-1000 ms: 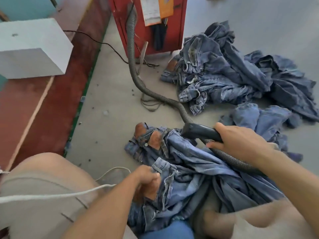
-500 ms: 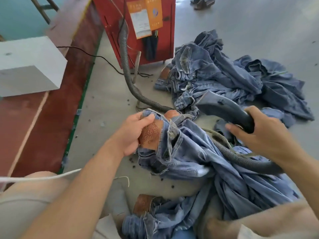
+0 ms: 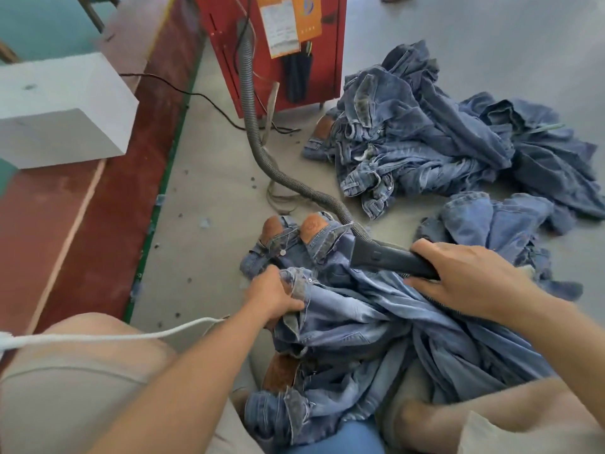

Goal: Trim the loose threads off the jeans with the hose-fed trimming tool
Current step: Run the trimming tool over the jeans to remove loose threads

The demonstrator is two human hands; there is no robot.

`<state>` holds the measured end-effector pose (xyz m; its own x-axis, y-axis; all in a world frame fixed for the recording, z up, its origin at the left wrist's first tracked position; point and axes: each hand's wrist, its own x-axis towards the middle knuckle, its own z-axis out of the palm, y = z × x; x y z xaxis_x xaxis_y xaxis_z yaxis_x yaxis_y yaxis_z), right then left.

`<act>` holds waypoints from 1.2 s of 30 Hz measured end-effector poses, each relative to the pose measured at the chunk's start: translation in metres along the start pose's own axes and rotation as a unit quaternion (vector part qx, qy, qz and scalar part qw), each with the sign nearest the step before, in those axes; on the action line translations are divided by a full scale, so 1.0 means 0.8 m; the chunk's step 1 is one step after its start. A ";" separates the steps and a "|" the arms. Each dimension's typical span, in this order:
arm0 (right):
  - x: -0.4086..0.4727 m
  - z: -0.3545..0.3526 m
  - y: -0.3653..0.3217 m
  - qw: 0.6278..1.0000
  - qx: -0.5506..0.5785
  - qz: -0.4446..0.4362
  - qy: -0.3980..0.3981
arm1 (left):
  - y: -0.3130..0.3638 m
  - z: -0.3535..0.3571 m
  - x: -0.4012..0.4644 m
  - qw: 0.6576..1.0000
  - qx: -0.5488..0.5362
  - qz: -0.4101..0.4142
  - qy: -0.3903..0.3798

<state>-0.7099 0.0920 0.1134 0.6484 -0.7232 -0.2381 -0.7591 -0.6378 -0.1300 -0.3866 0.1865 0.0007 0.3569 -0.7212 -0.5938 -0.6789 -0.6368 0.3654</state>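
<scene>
**Seated person gripping jeans and a hose-fed trimming tool**

Seen from a head-worn camera looking down, a person sat on a grey concrete floor [image 3: 209, 178] with a bundle of blue jeans [image 3: 386, 326] heaped across the lap and spilling forward between the knees. The left hand [image 3: 273, 298] had its fingers curled tightly round a frayed waistband edge of the jeans, bunching the denim. The right hand [image 3: 465, 276] was wrapped round the dark handle of the trimming tool [image 3: 386, 258], thumb on top and fingers curled beneath, so that the tool's black body lay across the upper part of the jeans and pointed left. Two tan leather waist patches showed just beyond the tool's front end.

A grey ribbed hose [image 3: 262, 152] ran from the tool's front, curved over the floor and rose to a red metal cabinet [image 3: 278, 50] with orange and white paper labels hanging on its face. To the right of the cabinet lay a large rumpled pile of jeans [image 3: 442, 136], and a smaller heap of denim [image 3: 497, 221] sat nearer the right hand. On the left, a white block [image 3: 62, 106] rested on a red raised ledge. A white cord [image 3: 98, 337] crossed the left knee.
</scene>
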 end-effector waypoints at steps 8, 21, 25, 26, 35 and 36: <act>0.009 0.012 -0.021 0.999 -0.036 -0.028 -0.014 | -0.001 -0.027 0.000 0.823 -0.529 -0.009 -0.207; 0.052 0.025 -0.036 0.997 0.058 0.014 0.057 | -0.003 -0.015 -0.013 0.772 -0.570 0.002 -0.281; 0.066 0.016 0.001 0.994 0.074 0.077 -0.025 | 0.003 -0.016 -0.022 0.781 -0.560 0.039 -0.272; 0.067 0.020 -0.004 0.995 0.061 0.061 -0.044 | 0.005 -0.014 -0.024 0.779 -0.560 0.047 -0.279; 0.079 0.020 0.005 0.992 0.115 0.042 0.032 | -0.007 -0.005 -0.017 0.772 -0.591 0.035 -0.229; 0.077 0.019 0.012 0.993 0.104 0.048 0.018 | -0.005 -0.004 -0.017 0.765 -0.599 0.039 -0.234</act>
<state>-0.6781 0.0451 0.0830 0.5718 -0.7891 -0.2242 -0.8102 -0.5004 -0.3053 -0.3863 0.1979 0.0093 -0.1140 -0.7719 -0.6254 0.4881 -0.5918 0.6415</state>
